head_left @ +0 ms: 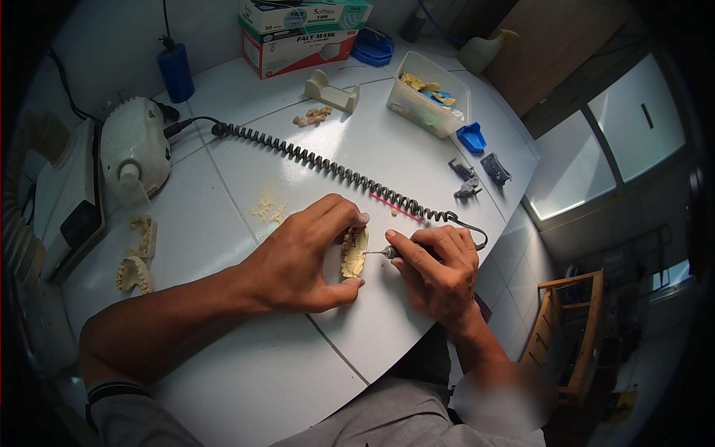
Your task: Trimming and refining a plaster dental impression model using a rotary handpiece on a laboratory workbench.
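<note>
Head view: the left hand (298,261) pinches a cast (354,252) on the desk (246,372) while the right hand (439,272), grip clenched round a handpiece (398,252), touches its bur to it. Trimming looks under way; two more casts (138,253) wait at the left.

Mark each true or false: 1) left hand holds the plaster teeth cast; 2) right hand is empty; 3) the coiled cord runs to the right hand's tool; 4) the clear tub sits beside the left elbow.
1) True: the left hand grips the plaster teeth cast.
2) False: the right hand holds a rotary tool, tip at the cast.
3) True: the coiled cord ends at that tool.
4) False: the clear tub sits at the table's far side.
</note>
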The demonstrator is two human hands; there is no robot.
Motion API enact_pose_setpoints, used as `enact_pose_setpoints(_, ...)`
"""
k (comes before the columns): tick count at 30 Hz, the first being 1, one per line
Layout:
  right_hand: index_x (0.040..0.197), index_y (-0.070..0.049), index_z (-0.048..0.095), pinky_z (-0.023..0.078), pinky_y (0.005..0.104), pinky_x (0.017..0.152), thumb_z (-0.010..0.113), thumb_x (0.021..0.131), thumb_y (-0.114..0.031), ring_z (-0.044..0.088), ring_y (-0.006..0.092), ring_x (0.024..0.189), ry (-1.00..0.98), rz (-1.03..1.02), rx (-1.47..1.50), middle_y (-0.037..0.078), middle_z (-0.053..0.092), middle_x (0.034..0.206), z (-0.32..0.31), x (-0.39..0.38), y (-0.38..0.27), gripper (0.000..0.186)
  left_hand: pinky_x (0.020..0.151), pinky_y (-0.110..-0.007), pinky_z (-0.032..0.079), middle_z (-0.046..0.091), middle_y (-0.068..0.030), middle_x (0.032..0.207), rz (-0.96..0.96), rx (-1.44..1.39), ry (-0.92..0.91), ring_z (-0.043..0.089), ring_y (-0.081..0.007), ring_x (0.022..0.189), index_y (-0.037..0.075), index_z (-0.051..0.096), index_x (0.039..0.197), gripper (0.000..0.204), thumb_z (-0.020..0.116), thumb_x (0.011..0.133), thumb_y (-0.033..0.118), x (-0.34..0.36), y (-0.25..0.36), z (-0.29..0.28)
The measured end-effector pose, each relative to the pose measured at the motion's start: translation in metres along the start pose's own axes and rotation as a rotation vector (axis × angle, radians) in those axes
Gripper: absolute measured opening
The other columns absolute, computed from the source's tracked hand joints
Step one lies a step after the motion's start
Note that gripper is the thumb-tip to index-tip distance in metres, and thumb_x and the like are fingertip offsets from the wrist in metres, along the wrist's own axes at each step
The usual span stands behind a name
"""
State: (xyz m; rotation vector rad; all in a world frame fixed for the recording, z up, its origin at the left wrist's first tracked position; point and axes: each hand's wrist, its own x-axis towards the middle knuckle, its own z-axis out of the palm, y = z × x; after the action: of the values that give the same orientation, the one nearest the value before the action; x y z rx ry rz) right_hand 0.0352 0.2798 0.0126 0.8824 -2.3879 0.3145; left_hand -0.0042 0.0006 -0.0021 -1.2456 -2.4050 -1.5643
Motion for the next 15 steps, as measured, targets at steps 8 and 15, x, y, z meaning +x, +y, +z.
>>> enact_pose_setpoints(8,0.13,-0.017,0.088,0.045,0.0358,0.075,0.093,0.089,-0.029,0.065,0.0171,0.079,-0.008,-0.011,0.02,0.001,0.072,0.093,-0.0008,-0.0002,-0.0004,0.043,0.108,-0.044,0.066,0.066,-0.0229,0.128,-0.049,0.01,-0.009,0.076,-0.0374,0.116,-0.007,0.062,0.133,0.066,0.09,0.078,0.017,0.0003,0.002,-0.0014)
enact_pose_setpoints(15,0.13,-0.017,0.088,0.045,0.0352,0.072,0.092,0.09,-0.03,0.065,0.0167,0.077,0.001,-0.022,0.034,0.001,0.072,0.092,-0.0015,-0.0009,-0.0004,0.042,0.105,-0.044,0.066,0.066,-0.0224,0.127,-0.035,0.014,0.002,0.076,-0.0364,0.114,-0.006,0.063,0.132,0.067,0.092,0.077,0.018,0.0008,0.0004,-0.0002)
